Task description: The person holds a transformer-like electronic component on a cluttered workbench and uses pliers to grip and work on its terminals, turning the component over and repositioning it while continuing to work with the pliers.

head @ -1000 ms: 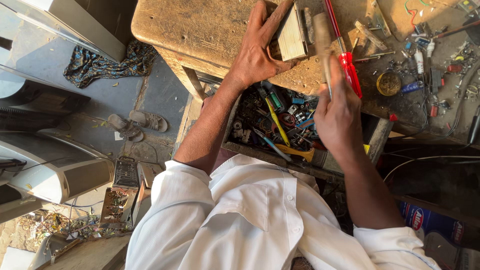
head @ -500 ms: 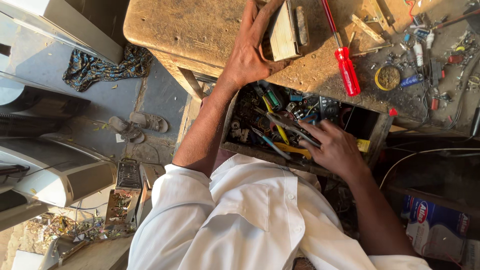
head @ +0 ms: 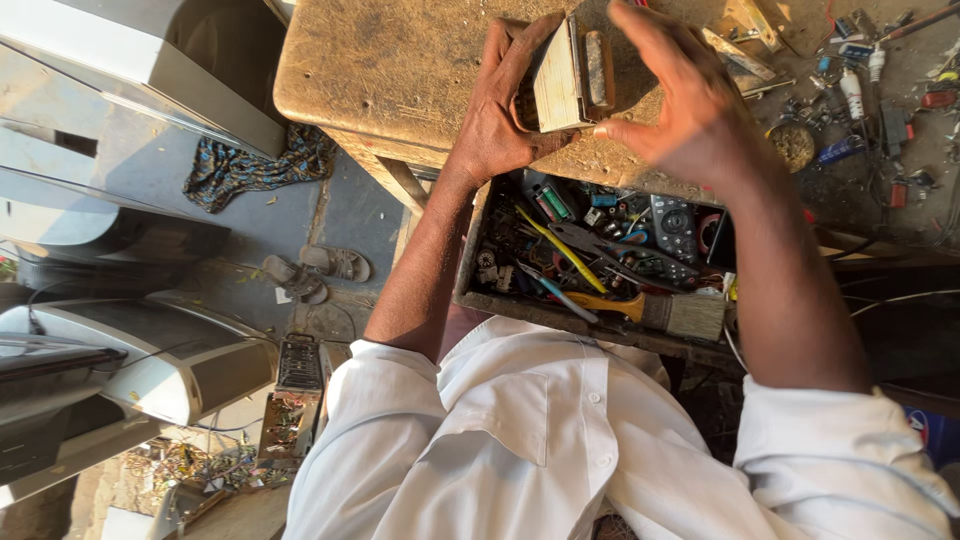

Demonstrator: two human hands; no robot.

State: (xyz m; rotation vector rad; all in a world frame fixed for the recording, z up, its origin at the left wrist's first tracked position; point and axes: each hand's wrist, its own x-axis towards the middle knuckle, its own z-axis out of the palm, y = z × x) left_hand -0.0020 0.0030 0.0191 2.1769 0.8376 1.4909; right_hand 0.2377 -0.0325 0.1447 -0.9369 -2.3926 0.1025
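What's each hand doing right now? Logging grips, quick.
Left hand: closed on the small boxy part.
Right hand: open, holding nothing, beside the part.

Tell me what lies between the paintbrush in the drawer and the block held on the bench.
In the head view, between the paintbrush and the block lie drawer clutter: pliers, a remote, and the bench's front edge.
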